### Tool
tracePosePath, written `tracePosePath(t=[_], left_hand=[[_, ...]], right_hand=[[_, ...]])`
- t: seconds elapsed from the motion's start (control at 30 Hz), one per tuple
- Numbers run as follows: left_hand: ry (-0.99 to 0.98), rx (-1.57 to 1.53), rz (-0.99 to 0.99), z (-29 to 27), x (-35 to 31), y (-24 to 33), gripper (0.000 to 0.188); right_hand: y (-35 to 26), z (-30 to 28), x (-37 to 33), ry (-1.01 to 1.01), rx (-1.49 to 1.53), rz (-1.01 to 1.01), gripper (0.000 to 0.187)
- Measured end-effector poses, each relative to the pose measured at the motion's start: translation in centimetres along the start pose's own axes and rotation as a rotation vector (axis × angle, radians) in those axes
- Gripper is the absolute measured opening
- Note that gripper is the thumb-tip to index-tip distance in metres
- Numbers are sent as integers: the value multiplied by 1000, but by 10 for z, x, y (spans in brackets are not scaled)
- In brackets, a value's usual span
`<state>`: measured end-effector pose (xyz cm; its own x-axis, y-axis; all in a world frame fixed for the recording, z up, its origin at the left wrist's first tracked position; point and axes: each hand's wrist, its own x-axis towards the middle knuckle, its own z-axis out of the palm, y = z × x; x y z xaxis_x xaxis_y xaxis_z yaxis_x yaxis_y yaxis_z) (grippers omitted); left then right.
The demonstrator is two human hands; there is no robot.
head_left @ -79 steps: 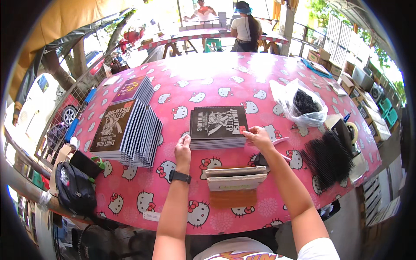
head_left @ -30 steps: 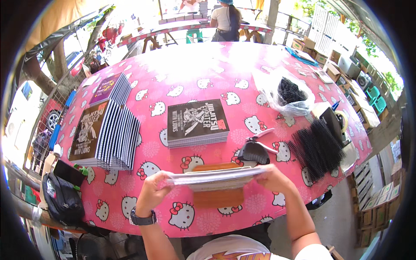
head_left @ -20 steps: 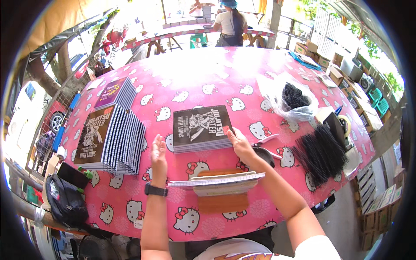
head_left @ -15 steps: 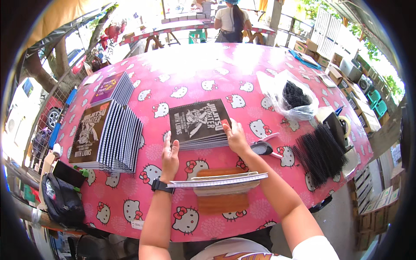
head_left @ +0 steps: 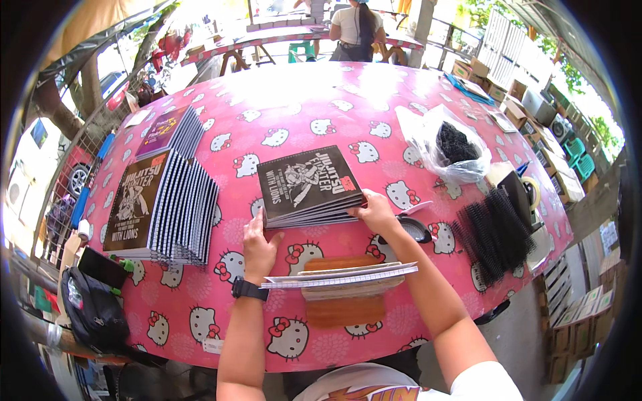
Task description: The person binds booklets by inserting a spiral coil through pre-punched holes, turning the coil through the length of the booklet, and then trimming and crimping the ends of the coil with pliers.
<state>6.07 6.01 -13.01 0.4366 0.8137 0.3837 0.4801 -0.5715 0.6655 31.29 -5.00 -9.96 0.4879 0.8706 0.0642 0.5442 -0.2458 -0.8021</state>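
Observation:
A stack of dark-covered notebooks point(head_left: 311, 177) lies on the table in front of me, its layers slightly fanned along the front. My left hand point(head_left: 259, 246) holds the stack's near left corner, fingers along the side and thumb at the front edge. At the near right corner, my right hand point(head_left: 376, 212) grips the stack between thumb and fingers. Closer to me, a thin white-edged notebook point(head_left: 341, 275) stands nearly edge-on over a brown wooden block point(head_left: 344, 313), between my forearms.
Taller notebook stacks point(head_left: 164, 207) stand at left, beside a black bag point(head_left: 93, 311). Black spiral binding coils point(head_left: 495, 237) lie at right, near a plastic bag point(head_left: 458, 150) holding more black coils. A round dark-and-clear object point(head_left: 414, 229) lies by my right wrist. Another person point(head_left: 358, 33) sits at a far table.
My hands have drawn down around the stack's near corners. The right hand has moved from the stack's right side to its front right corner, and the stack has shifted and turned slightly.

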Motion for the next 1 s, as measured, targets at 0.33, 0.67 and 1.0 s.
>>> tracePosePath(t=[0.33,0.67,1.0], left_hand=[[22,-89,-44,0,3,-1,55],[22,-39,-41,0,4,0,46],[120,-34,-118,-6,9,-16,42]], right_hand=[[12,-5,12,-48,361,276,27],[18,-3,3,-60,267,165,25],[-4,21,-11,-11,255,75,33]])
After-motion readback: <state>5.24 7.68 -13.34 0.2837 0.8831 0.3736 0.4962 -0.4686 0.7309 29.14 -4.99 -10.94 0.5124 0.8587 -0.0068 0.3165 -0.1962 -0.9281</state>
